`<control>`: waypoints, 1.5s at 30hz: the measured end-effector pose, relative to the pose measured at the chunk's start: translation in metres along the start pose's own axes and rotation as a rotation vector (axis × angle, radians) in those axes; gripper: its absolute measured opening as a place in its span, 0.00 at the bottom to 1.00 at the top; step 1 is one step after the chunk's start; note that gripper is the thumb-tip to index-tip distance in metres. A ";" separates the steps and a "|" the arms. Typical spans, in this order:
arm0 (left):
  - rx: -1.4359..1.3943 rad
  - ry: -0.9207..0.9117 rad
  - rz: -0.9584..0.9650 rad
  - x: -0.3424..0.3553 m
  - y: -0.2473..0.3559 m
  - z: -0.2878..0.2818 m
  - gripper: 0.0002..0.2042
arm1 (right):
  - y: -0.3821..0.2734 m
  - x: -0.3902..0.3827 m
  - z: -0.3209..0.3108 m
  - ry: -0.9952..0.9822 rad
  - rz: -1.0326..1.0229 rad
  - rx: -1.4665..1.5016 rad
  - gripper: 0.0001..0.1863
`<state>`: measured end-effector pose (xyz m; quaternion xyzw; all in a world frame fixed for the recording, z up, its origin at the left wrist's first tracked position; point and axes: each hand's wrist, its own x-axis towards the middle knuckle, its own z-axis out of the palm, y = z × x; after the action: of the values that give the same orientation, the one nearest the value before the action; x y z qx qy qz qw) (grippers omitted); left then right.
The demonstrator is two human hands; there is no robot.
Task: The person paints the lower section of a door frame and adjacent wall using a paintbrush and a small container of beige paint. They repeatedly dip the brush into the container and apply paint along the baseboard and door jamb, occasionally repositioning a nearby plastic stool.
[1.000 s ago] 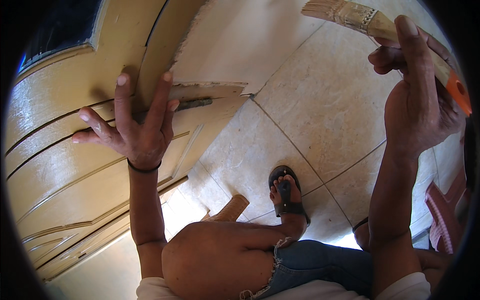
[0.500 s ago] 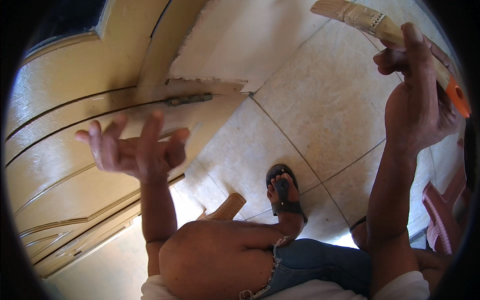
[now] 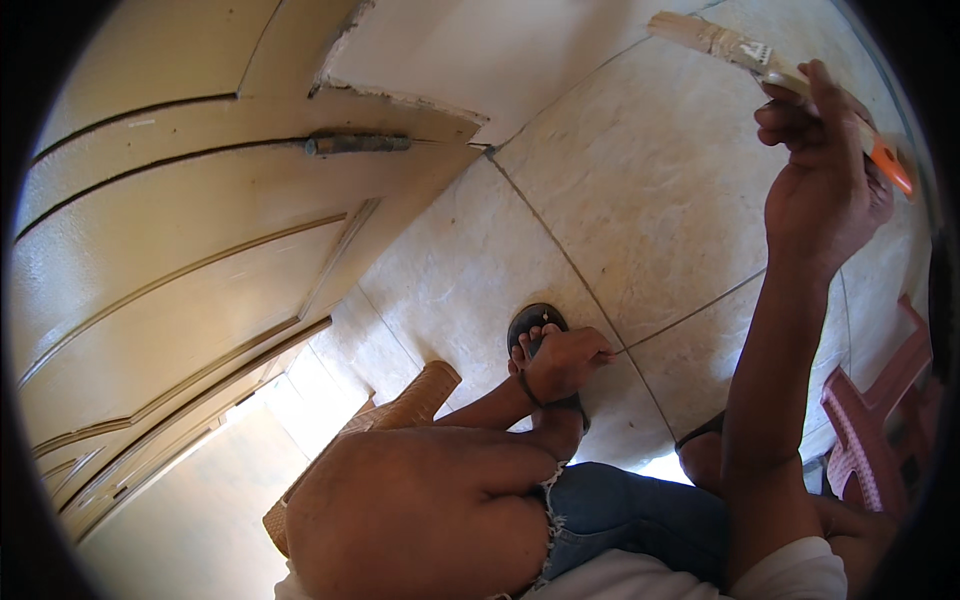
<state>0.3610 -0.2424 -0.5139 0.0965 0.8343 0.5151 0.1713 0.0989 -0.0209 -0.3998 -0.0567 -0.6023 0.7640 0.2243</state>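
Note:
A paintbrush [image 3: 735, 48] with pale, paint-caked bristles and an orange handle end is gripped by my right hand [image 3: 825, 190], bristles pointing to the upper left. It is held up over the tiled floor, apart from any surface. Down at my foot, my left hand [image 3: 568, 364] is closed with its fingers curled, against or just above the black sandal [image 3: 535, 318]. Whatever lies within those fingers is hidden. On the left stands a tan panelled door [image 3: 190, 290] with a glossy finish, and a dark hinge [image 3: 357, 143] sits along its edge.
A pale wall [image 3: 480, 60] with a rough, chipped edge meets the door frame. Beside my bent knee is a brown woven-patterned piece [image 3: 432, 388]. At the right is a pink plastic chair [image 3: 860, 430]. Cream tiles [image 3: 640, 200] cover the floor.
My left hand has swung from in front of the door down to my foot, and its spread fingers have curled in. The brush stays in my right hand. The view has shifted slightly.

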 end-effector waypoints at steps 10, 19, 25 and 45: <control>0.186 0.031 0.137 -0.003 0.004 -0.010 0.08 | 0.032 -0.037 0.029 -0.221 0.240 0.083 0.10; 0.243 0.173 0.080 -0.001 -0.007 -0.016 0.10 | 0.073 -0.060 0.027 -0.314 0.648 0.221 0.16; 0.287 0.107 0.028 -0.004 -0.021 -0.005 0.07 | 0.072 -0.070 0.036 -0.343 0.666 0.259 0.12; 0.305 0.096 0.013 0.005 -0.006 -0.016 0.04 | 0.050 -0.080 0.038 -0.355 0.799 0.556 0.17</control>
<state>0.3500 -0.2561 -0.5133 0.1022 0.9095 0.3874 0.1110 0.1430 -0.0969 -0.4515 -0.0901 -0.3365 0.9191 -0.1839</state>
